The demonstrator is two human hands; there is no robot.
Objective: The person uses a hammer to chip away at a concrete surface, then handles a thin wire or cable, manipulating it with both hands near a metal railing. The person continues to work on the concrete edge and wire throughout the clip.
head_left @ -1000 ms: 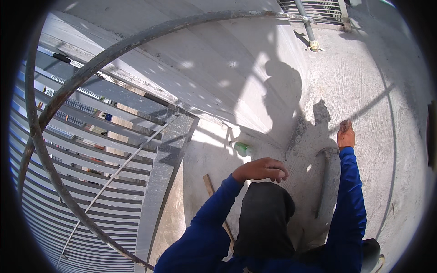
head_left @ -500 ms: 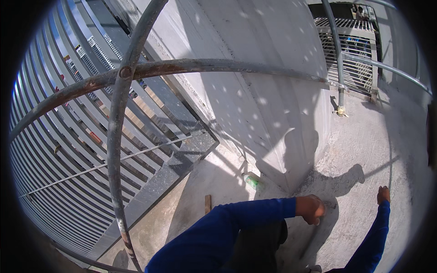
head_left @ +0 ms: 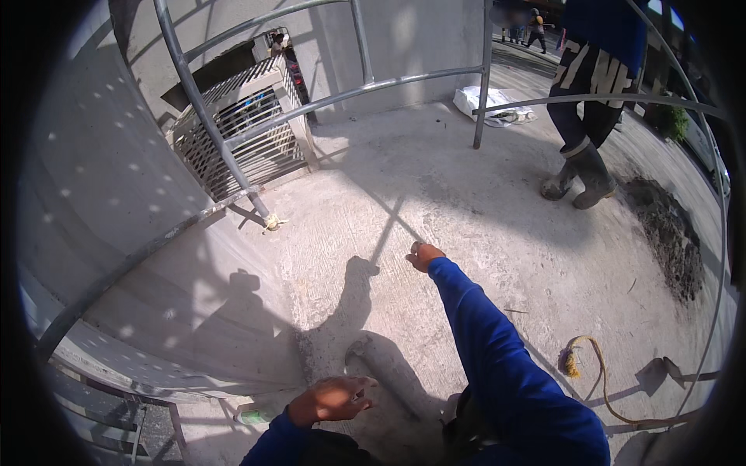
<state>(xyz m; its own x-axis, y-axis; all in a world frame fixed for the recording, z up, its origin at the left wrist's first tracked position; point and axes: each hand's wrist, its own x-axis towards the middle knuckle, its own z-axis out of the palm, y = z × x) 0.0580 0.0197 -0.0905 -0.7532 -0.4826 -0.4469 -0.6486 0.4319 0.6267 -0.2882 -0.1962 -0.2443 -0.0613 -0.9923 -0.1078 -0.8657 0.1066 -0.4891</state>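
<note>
My right hand (head_left: 425, 256) reaches forward over the pale concrete floor, its arm in a blue sleeve. Its fingers are closed, and a small greyish bit shows at them; what it is, I cannot make out. Low in the view, my left hand (head_left: 336, 399) is held with fingers loosely bent and apart, nothing visible in it. On the floor just beyond the left hand, partly in my shadow, lies a tool with a curved head (head_left: 356, 353) and a long thin handle, perhaps a hammer. A clear bottle with a green label (head_left: 252, 417) lies left of that hand.
Metal scaffold pipes (head_left: 311, 107) cross ahead, one ending at the floor near a slatted metal grille (head_left: 249, 128). A person in dark rubber boots (head_left: 588, 177) stands at the far right by a dark heap of mortar or sand (head_left: 664, 233). A yellow rope (head_left: 598, 365) and a white sack (head_left: 493, 105) lie about.
My view has swung to the right, bringing the boots, heap and rope in. The right arm now stretches forward across the middle. The left hand's fingers have loosened.
</note>
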